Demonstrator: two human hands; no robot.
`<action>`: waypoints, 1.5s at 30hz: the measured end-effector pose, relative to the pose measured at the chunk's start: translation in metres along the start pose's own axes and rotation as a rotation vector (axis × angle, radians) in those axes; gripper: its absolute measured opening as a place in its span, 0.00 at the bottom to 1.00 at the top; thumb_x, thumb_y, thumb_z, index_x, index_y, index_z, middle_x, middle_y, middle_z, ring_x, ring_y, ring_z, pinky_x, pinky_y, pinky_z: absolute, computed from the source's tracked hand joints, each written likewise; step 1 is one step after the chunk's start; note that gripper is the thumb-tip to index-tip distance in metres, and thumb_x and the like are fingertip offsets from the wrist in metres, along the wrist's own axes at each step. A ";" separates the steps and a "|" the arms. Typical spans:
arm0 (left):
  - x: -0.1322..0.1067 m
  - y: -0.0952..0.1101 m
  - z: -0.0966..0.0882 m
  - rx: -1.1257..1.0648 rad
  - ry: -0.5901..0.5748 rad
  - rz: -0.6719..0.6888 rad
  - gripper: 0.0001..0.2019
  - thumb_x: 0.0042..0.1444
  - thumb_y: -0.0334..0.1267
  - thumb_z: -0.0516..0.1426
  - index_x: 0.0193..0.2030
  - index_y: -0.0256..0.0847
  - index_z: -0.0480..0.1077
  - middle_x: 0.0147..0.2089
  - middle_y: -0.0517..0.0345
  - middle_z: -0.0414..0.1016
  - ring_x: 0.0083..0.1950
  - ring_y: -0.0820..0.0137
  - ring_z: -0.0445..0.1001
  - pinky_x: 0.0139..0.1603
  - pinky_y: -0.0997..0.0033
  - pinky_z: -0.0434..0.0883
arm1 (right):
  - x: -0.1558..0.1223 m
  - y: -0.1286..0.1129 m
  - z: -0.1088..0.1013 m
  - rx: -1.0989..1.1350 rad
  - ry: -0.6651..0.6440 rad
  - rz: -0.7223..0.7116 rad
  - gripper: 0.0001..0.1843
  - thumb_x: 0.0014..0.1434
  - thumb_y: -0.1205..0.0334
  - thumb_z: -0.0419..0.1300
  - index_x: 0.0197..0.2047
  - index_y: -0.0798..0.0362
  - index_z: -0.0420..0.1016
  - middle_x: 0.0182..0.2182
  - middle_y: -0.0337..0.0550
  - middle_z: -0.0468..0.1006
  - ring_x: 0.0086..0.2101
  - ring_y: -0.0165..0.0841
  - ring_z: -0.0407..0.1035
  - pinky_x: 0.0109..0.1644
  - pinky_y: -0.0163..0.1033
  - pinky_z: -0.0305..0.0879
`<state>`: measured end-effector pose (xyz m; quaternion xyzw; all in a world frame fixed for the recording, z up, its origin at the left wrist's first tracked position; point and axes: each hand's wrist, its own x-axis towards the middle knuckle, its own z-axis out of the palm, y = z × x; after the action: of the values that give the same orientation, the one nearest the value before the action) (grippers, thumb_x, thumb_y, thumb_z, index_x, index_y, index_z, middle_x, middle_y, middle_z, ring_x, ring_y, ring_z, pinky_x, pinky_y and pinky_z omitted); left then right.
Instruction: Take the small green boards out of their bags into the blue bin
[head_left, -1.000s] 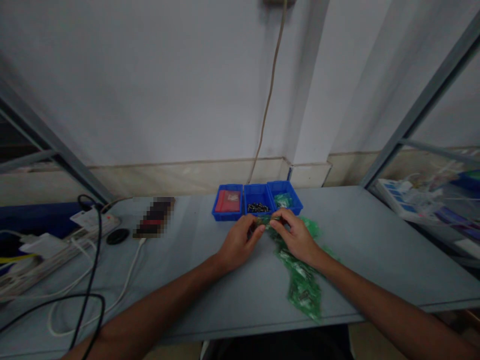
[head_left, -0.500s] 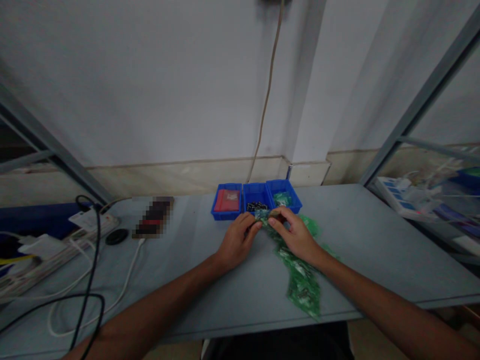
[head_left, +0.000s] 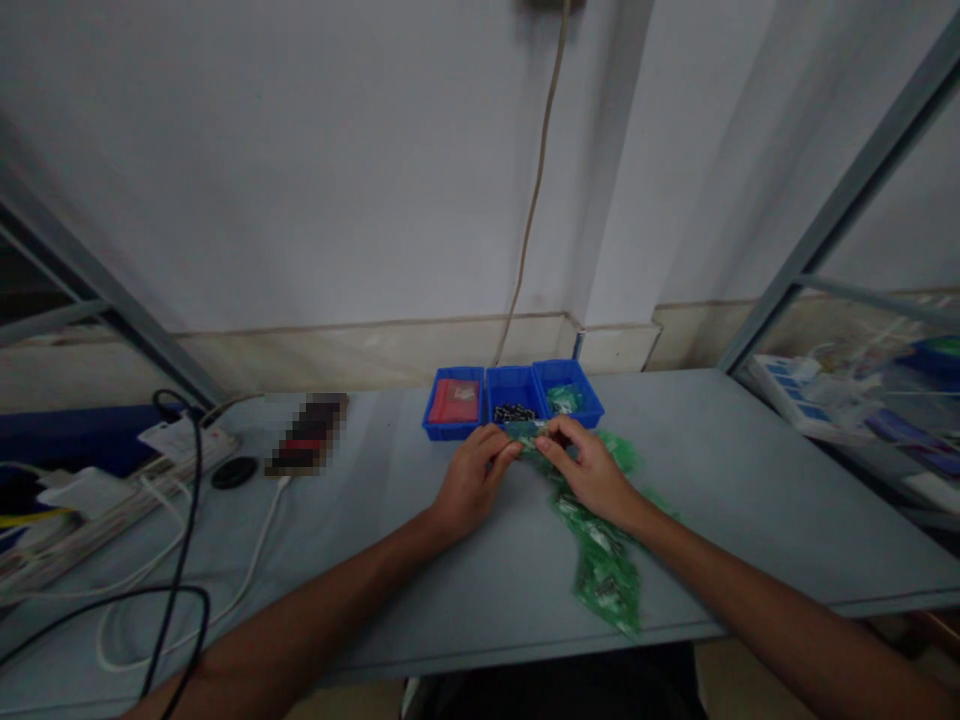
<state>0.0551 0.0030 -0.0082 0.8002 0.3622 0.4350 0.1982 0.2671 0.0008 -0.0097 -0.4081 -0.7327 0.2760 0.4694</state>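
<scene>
My left hand and my right hand meet over the grey table, both pinching a small green piece between their fingertips. It is too small and dim to name. A long green plastic strip or bag full of small parts lies under my right hand and runs toward the table's near edge. Just beyond my fingers stand three blue bins: the left one holds a red packet, the middle one small dark parts, the right one green-white pieces.
At the left lie a power strip, black and white cables, a round black object and a blurred-out dark item. A cord hangs down the wall. A metal frame and cluttered shelf stand at the right.
Both hands have shifted slightly toward the bins while still pinching the small green piece; little else differs.
</scene>
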 end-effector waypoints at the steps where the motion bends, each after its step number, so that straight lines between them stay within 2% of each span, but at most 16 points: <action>1: 0.000 -0.001 0.000 0.007 0.005 -0.008 0.19 0.77 0.45 0.51 0.34 0.40 0.71 0.36 0.56 0.72 0.41 0.65 0.71 0.45 0.66 0.67 | 0.000 0.001 0.000 0.003 -0.009 0.003 0.13 0.73 0.51 0.59 0.38 0.48 0.69 0.33 0.37 0.69 0.35 0.36 0.65 0.42 0.40 0.61; 8: -0.001 -0.006 0.003 0.026 0.023 -0.011 0.16 0.76 0.42 0.52 0.35 0.41 0.68 0.35 0.58 0.70 0.39 0.67 0.69 0.42 0.67 0.65 | -0.001 0.000 0.001 0.015 -0.043 0.012 0.14 0.72 0.53 0.61 0.36 0.49 0.67 0.31 0.36 0.67 0.34 0.35 0.64 0.40 0.39 0.59; 17: 0.000 0.001 0.002 -0.001 0.025 0.030 0.14 0.75 0.39 0.53 0.35 0.41 0.66 0.35 0.59 0.67 0.38 0.67 0.67 0.41 0.69 0.64 | -0.001 0.001 0.001 -0.018 -0.047 0.030 0.14 0.74 0.54 0.57 0.36 0.48 0.63 0.31 0.35 0.64 0.34 0.35 0.62 0.40 0.40 0.58; 33: -0.003 0.002 0.001 -0.016 0.003 0.002 0.12 0.74 0.41 0.53 0.37 0.41 0.65 0.36 0.59 0.66 0.37 0.68 0.65 0.40 0.68 0.64 | -0.004 0.000 -0.002 -0.044 -0.155 0.063 0.15 0.75 0.54 0.54 0.35 0.48 0.60 0.30 0.34 0.63 0.32 0.34 0.62 0.38 0.38 0.56; 45: -0.003 0.005 0.000 -0.034 0.001 -0.010 0.11 0.75 0.43 0.53 0.41 0.41 0.67 0.37 0.59 0.67 0.37 0.69 0.66 0.39 0.68 0.65 | -0.002 0.004 -0.003 -0.041 -0.156 0.035 0.17 0.76 0.53 0.53 0.34 0.48 0.60 0.29 0.34 0.64 0.32 0.34 0.62 0.37 0.38 0.57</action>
<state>0.0561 -0.0026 -0.0072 0.7946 0.3592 0.4404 0.2137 0.2713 0.0010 -0.0126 -0.4075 -0.7655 0.3000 0.3974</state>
